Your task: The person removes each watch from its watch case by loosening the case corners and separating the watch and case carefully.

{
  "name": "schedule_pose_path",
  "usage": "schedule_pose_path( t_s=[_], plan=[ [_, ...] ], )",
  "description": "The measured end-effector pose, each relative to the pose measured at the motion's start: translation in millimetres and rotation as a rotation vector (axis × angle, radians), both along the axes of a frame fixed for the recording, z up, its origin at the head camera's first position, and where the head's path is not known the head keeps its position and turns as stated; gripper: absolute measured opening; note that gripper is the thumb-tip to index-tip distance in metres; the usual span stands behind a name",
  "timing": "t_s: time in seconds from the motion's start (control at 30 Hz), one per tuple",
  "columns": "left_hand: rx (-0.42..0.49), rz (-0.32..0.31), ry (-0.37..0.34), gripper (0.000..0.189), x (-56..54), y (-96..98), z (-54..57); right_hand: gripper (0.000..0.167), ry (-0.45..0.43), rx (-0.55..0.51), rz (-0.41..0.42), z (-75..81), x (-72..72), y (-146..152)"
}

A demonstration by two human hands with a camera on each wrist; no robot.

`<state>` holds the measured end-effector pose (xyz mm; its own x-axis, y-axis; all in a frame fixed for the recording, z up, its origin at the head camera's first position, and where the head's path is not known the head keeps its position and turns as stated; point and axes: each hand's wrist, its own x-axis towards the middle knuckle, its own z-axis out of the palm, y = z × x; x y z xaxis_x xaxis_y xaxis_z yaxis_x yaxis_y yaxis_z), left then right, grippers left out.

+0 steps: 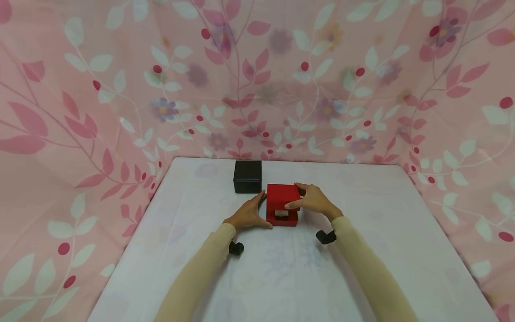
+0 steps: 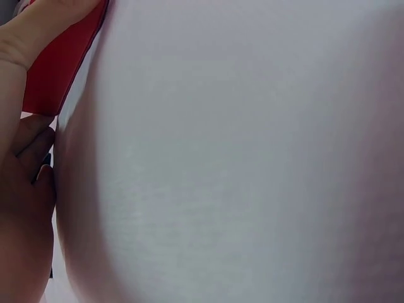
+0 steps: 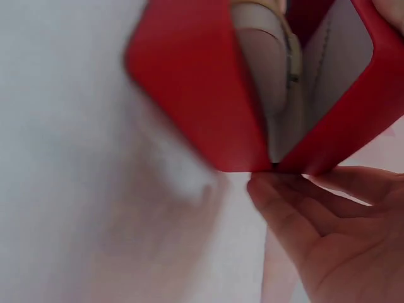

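Observation:
A red watch box (image 1: 283,194) sits on the table with its hinged lid partly raised. Through the front gap shows a pale cushion (image 1: 281,213); in the right wrist view a watch (image 3: 295,60) is wrapped around it, seen edge-on. My left hand (image 1: 247,214) holds the box base from the left, thumb by the front corner and fingers toward the back. With thumb in front and fingers behind, my right hand (image 1: 315,200) grips the lid's right side. In the right wrist view, fingertips (image 3: 262,186) touch the hinge side.
A black box (image 1: 247,176), lid down, stands behind and left of the red one, close to the left fingertips. White cloth covers the table (image 1: 362,201). Pink floral fabric (image 1: 257,80) hangs around the back and sides. Black wrist mounts (image 1: 236,248) sit under both sleeves.

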<state>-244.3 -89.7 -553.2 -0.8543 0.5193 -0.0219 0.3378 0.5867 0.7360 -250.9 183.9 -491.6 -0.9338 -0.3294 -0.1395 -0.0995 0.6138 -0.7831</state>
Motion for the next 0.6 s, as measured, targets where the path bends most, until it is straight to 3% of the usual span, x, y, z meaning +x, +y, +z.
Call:
schedule_pose_path(
  t_s=[0.23, 0.37, 0.5, 0.6],
  plan=[
    [0.002, -0.007, 0.018, 0.132, -2.1, -2.3, 1.0, 0.102, -0.074, 0.022, 0.022, 14.8, -12.9, 0.2],
    [-0.018, -0.004, 0.023, 0.131, -2.5, -2.9, -1.3, 0.09, -0.148, -0.079, 0.004, 19.1, -21.8, -0.1],
    [-0.031, -0.014, 0.036, 0.131, -2.0, -1.8, -3.3, 0.088, -0.252, -0.235, -0.094, 15.9, -31.6, -0.8],
    [-0.04, -0.027, 0.045, 0.13, -2.0, -1.2, -5.2, 0.097, -0.291, -0.271, -0.176, 13.0, -35.8, -1.4]
  ],
)
